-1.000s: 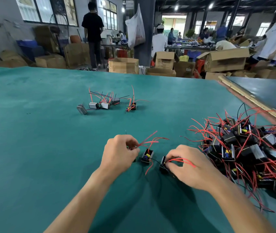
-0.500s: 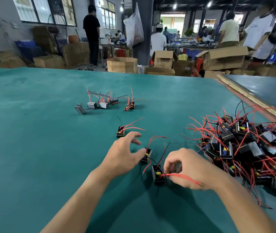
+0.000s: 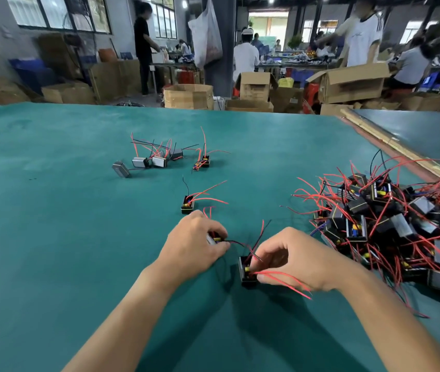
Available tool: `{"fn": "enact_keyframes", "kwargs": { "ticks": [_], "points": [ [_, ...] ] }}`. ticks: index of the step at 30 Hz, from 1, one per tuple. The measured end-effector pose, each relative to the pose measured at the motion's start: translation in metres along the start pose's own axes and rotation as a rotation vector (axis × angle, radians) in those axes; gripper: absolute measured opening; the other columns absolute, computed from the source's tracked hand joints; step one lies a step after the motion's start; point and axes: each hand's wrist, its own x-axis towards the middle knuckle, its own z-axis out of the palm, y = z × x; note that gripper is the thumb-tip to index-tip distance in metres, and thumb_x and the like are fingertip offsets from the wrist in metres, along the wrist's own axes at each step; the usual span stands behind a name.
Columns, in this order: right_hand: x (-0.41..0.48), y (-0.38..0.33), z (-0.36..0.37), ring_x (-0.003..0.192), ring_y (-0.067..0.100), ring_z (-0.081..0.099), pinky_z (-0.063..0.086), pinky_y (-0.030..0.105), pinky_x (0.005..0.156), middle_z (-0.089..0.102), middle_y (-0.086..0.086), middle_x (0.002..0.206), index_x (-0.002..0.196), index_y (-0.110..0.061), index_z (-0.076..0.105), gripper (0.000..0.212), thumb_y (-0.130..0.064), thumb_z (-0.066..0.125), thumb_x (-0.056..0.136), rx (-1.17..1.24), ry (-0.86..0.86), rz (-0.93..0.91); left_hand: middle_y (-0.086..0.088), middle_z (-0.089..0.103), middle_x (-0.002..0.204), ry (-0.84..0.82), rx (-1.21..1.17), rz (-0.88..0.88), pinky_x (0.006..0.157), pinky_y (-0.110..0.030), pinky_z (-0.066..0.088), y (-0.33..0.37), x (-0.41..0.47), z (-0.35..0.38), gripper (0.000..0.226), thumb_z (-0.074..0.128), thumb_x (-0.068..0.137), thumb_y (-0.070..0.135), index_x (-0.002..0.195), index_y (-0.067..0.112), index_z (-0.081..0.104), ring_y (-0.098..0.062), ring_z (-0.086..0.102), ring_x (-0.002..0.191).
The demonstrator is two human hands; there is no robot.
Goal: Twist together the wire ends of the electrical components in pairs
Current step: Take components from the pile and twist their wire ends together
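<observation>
My left hand (image 3: 194, 248) is closed over a small black component (image 3: 214, 239) on the green table (image 3: 52, 237); only its yellow part and red and black wires show. My right hand (image 3: 294, 259) pinches the wires of a second black component (image 3: 247, 272) that lies just left of its fingers. Red wires (image 3: 286, 281) trail under the right palm. A thin black wire runs between the two components. A single component (image 3: 187, 206) with red wires lies just beyond my left hand.
A big tangled pile of components with red wires (image 3: 390, 229) fills the right side. A joined cluster (image 3: 157, 159) and one more piece (image 3: 202, 162) lie farther back. Cardboard boxes (image 3: 347, 81) and several people stand beyond the table's far edge.
My left hand let go of one component, which now lies beyond it, and came down shut on another. My right hand shifted its grip to the wires of the near component.
</observation>
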Motion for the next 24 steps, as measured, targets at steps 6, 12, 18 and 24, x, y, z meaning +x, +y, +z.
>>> {"fn": "enact_keyframes", "kwargs": {
  "ticks": [6, 12, 18, 24],
  "points": [
    [0.002, -0.004, 0.004, 0.069, 0.002, 0.064, 0.053, 0.024, 0.071, 0.075, -0.008, 0.077, 0.083, -0.021, 0.077, 0.01, -0.017, 0.068, 0.085, -0.119, 0.089, 0.033, 0.007, 0.052, 0.086, 0.108, -0.004, -0.077, 0.07, -0.025, 0.037, -0.001, 0.0, 0.0, 0.004, 0.073, 0.082, 0.033, 0.084, 0.032, 0.077, -0.012, 0.053, 0.084],
    [0.004, 0.001, 0.0, 0.056, 0.0, 0.054, 0.042, 0.015, 0.059, 0.067, -0.016, 0.065, 0.071, -0.029, 0.069, 0.015, -0.027, 0.066, 0.085, -0.279, 0.346, 0.083, 0.014, 0.057, 0.055, 0.097, -0.048, -0.088, 0.054, -0.018, 0.038, 0.004, -0.001, -0.002, 0.014, 0.072, 0.08, 0.031, 0.066, 0.029, 0.071, -0.004, 0.054, 0.057],
    [0.007, 0.01, 0.001, 0.052, 0.002, 0.054, 0.034, 0.012, 0.049, 0.061, -0.019, 0.055, 0.067, -0.03, 0.064, 0.017, -0.033, 0.061, 0.084, -0.425, 0.423, 0.194, 0.014, 0.054, 0.049, 0.125, -0.056, -0.115, 0.053, -0.021, 0.039, 0.005, -0.002, -0.001, 0.023, 0.071, 0.076, 0.028, 0.056, 0.028, 0.059, -0.006, 0.051, 0.052],
    [0.009, 0.012, 0.004, 0.048, 0.008, 0.046, 0.035, 0.013, 0.045, 0.055, -0.014, 0.052, 0.078, -0.039, 0.065, 0.013, -0.039, 0.054, 0.085, -0.501, 0.3, 0.18, 0.013, 0.058, 0.053, 0.116, -0.086, -0.085, 0.058, -0.025, 0.047, 0.005, -0.002, -0.002, 0.015, 0.069, 0.075, 0.018, 0.068, 0.028, 0.06, -0.005, 0.051, 0.053]
  ]
}}
